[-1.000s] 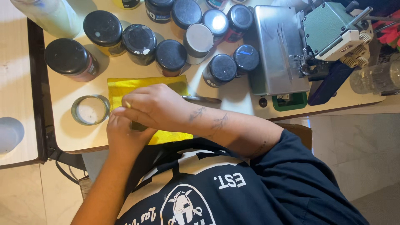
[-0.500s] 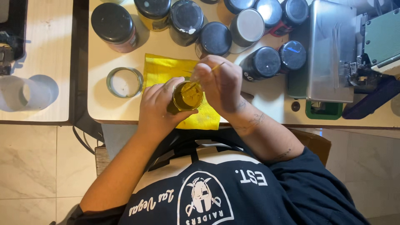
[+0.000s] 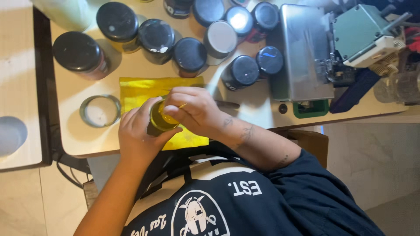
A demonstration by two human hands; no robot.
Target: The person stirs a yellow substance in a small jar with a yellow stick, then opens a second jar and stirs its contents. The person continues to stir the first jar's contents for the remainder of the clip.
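The fingers (image 3: 183, 106) of the right hand (image 3: 199, 114) are pressing together, pinching a thin pale stick (image 3: 181, 105) whose tip is pointing toward nine o'clock, into the open mouth of a small jar (image 3: 161, 119). The left hand (image 3: 139, 137) is wrapping that jar from eight o'clock, its fingers curling around the wall and closing on it, with the mouth facing up at the camera. Both hands are touching or almost touching the jar; the right is sitting at its three o'clock side. The jar is hovering over a yellow cloth (image 3: 138, 91) lying on the bench (image 3: 74, 131). At nine o'clock a loose ring-shaped lid (image 3: 99, 111) is resting, and dark-lidded jars (image 3: 189, 54) are crowding at twelve o'clock beside a metal machine (image 3: 306, 52).
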